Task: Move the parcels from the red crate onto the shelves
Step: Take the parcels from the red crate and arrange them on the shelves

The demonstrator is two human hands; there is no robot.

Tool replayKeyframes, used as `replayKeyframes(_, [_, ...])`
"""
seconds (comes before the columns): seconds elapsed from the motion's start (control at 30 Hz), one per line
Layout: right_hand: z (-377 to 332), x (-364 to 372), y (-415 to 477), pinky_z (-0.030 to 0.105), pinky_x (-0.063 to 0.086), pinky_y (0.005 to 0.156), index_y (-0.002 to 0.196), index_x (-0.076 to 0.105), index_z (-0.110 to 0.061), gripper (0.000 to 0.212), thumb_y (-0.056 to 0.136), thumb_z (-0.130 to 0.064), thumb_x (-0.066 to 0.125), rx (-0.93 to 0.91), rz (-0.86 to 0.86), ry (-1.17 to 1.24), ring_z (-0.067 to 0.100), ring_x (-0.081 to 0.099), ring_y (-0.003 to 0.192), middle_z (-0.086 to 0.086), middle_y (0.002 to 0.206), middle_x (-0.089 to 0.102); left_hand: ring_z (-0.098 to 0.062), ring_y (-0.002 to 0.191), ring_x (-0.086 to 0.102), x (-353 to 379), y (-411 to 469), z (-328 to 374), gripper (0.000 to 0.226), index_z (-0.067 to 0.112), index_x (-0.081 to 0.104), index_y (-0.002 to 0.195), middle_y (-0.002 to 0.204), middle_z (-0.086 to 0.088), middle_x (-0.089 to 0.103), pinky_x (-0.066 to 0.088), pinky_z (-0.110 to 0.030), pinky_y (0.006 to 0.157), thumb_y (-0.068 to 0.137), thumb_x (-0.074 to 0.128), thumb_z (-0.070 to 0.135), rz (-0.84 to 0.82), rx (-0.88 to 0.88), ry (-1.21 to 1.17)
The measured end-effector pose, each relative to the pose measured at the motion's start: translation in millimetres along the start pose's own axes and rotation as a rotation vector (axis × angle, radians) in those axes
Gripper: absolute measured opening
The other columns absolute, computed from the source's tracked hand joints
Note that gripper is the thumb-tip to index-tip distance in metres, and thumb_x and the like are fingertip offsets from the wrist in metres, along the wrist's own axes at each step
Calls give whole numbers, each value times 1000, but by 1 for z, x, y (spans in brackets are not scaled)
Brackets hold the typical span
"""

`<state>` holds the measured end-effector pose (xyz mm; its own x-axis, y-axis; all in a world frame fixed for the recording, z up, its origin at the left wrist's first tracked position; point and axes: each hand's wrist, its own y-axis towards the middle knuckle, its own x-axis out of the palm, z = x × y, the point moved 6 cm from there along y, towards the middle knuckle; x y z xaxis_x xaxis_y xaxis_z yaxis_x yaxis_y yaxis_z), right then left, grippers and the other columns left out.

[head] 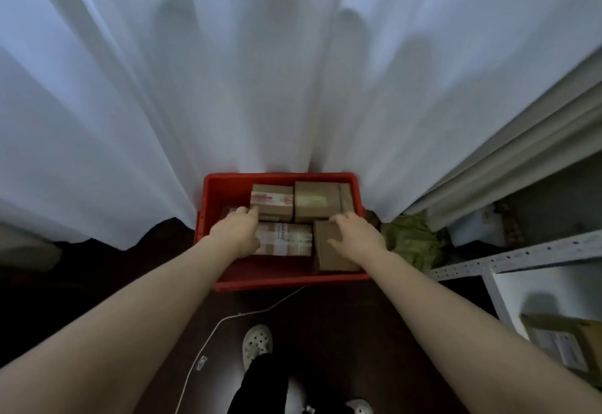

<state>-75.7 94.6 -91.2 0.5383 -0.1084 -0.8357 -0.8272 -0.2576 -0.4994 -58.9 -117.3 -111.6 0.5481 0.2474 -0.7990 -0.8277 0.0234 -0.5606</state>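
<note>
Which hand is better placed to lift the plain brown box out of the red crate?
Right. The right hand rests on the plain brown box, nearest the shelf; the left hand is over a taped parcel at the red crate's left side.
</note>
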Motion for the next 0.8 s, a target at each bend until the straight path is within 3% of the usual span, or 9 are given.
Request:
replayKeyframes(0.23, [11,48,72,33,45,94,138,43,-15,48,94,-32,55,123,-83,117,24,48,123,7,138,42,-31,125,44,29,56,-45,66,15,26,146,140,-11,37,42,-43,100,89,54,29,-102,-44,-13])
replayKeyframes(0.47, [12,88,168,35,50,84,126,50,-13,43,91,-36,59,45,-153,93,23,53,110,8,124,53,-29,126,43,73,120,-60,64,20,24,148,143,-9,38,42,-45,100,90,50,31,-147,-72,-48])
replayKeyframes(0.6, [-8,103,235,36,42,97,136,41,-15,62,85,-40,65,-87,-129,-12,25,49,118,8,129,50,-29,120,46,81,159,-74,56,17,31,143,138,-10,42,44,-43,97,92,52,27,-120,-111,-36])
replayKeyframes(0.7, [-25,120,277,36,29,107,140,35,-14,75,80,-43,70,-176,-127,-110,26,41,126,8,138,43,-30,125,43,84,186,-87,67,14,23,148,143,-12,36,42,-42,100,90,56,27,-107,-139,-49])
replayKeyframes(0.8, [-37,140,311,38,13,116,148,18,-10,105,71,-49,77,-238,-134,-215,28,24,140,13,151,25,-29,127,41,92,205,-100,63,14,25,148,143,-12,36,40,-42,103,92,52,25,-83,-181,-95])
